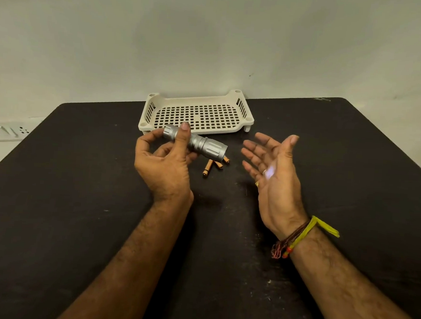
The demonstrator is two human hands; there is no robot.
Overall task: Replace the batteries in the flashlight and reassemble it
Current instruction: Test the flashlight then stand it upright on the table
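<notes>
The left hand grips one silver flashlight above the black table. The thumb lies over the top of the barrel near the tail cap and the curled fingers wrap it from beneath. The flashlight is held roughly level, its tail end to the left and its wider head to the right, pointing at the right hand. It looks whole, with head and tail cap both in place.

The right hand grips nothing. It is held up off the table with the palm turned toward the flashlight head, the fingers spread and nearly straight, the thumb raised. A small bright patch of light falls on the palm near the base of the fingers. A ring shows on one finger, and thread bands, brown and yellow, circle the right wrist.

Three copper-coloured batteries lie loose on the table just below and near of the flashlight head, between the two hands. They sit close together, fanned at slightly different angles; the rightmost is partly hidden by the flashlight head.

One cream plastic tray with a perforated floor stands at the far edge of the table, against the wall, just beyond the flashlight. One white socket strip shows at the far left, off the table.
</notes>
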